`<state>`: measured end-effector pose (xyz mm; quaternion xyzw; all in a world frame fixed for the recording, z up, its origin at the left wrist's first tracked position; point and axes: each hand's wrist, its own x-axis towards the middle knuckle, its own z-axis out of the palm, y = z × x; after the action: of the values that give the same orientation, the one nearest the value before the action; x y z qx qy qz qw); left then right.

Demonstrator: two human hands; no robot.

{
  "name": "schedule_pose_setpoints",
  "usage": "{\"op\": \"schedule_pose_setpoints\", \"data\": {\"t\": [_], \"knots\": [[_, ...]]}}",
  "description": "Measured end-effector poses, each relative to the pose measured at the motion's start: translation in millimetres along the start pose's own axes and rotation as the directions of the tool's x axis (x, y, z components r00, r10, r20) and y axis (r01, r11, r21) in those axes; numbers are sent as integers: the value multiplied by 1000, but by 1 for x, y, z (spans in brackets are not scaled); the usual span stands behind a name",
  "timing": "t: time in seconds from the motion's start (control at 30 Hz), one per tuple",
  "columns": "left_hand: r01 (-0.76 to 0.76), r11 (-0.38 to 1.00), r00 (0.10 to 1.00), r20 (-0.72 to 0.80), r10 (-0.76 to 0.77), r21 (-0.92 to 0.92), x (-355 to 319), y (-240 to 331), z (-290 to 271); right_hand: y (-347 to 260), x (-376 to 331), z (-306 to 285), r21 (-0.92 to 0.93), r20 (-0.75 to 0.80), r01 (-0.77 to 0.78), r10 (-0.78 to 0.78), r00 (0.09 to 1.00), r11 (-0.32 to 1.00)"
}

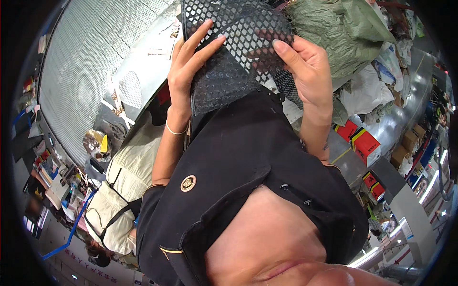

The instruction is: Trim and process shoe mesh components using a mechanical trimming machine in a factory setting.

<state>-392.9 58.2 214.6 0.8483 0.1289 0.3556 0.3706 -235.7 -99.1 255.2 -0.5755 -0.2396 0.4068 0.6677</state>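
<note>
A piece of black mesh fabric with hexagon-like holes spans between my two hands, in front of my chest. On its left side, my left hand has two long fingers spread over the near face; its thumb is hidden. My right hand pinches the right edge, thumb on top, while its other fingers show dimly through the holes behind. A denser, folded black part hangs below the open mesh, reaching my dark top.
A pale worktable at the left carries a white mesh piece. Beside it is a person in cream clothing. A green woven sack bulges at the upper right, above red boxes on the floor.
</note>
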Motion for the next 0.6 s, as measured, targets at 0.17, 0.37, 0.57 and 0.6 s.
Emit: {"op": "schedule_pose_setpoints", "data": {"t": [0.17,0.37,0.57,0.6], "knots": [[22,999,1000,-6,-22,-50,-5,6,13,-2,-9,-19,38,107,-79,75,991,996],[30,999,999,20,-31,19,-3,25,21,-7,-17,-35,120,125,-91,75,989,989],[4,999,1000,26,-5,41,10,30,36,-9,-20,-59,258,185,-4,-45,982,966],[16,999,999,35,-18,38,14,31,38,-9,-20,-64,271,164,14,-61,985,962]]}}
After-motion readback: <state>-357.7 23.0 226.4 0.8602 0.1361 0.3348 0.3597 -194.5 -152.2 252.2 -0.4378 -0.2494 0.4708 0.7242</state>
